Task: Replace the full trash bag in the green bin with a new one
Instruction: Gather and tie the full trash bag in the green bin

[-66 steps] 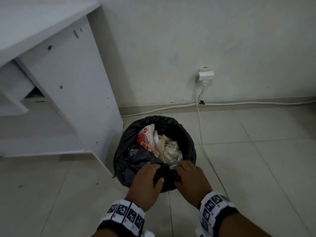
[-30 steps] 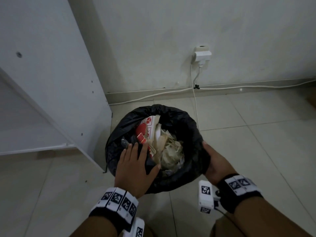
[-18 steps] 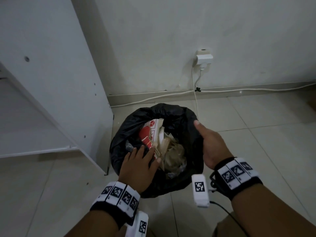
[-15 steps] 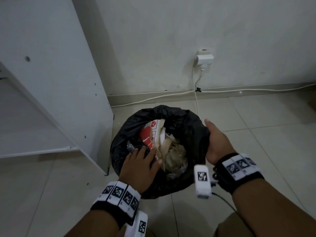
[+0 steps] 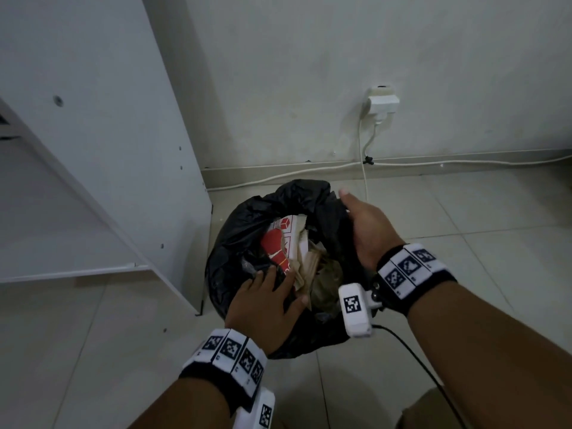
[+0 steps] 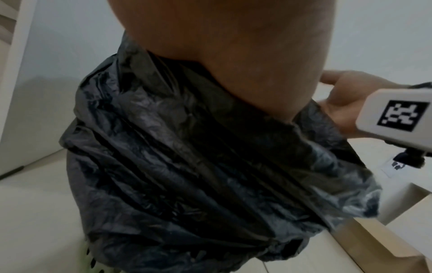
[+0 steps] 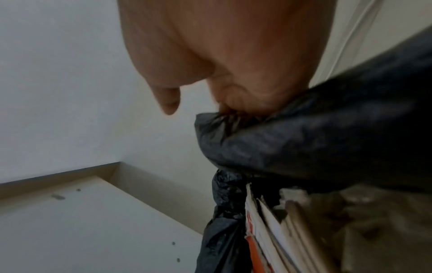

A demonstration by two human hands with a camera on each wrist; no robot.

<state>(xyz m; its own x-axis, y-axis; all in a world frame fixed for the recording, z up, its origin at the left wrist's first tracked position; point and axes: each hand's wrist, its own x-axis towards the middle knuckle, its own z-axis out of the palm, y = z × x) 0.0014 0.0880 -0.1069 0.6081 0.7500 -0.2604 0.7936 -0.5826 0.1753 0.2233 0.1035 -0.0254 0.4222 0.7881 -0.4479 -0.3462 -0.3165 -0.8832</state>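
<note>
We gather the trash bag [image 5: 247, 230] rim: right hand [image 5: 368, 230] pinches it, left hand [image 5: 266, 308] probably presses flat; next, free the rest

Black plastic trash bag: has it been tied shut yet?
No, the black plastic trash bag gapes open in the head view, with the red-and-white carton and crumpled paper showing inside.

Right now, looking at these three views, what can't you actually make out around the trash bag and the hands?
- Green bin: hidden under the black trash bag in the head view; the left wrist view shows only a green sliver at the bottom edge.
- Left hand fingertips: palm blocks them in the left wrist view.
- Right hand fingers: buried in bag folds.
- Trash lower down: covered.
- New bag: none in view.
</note>
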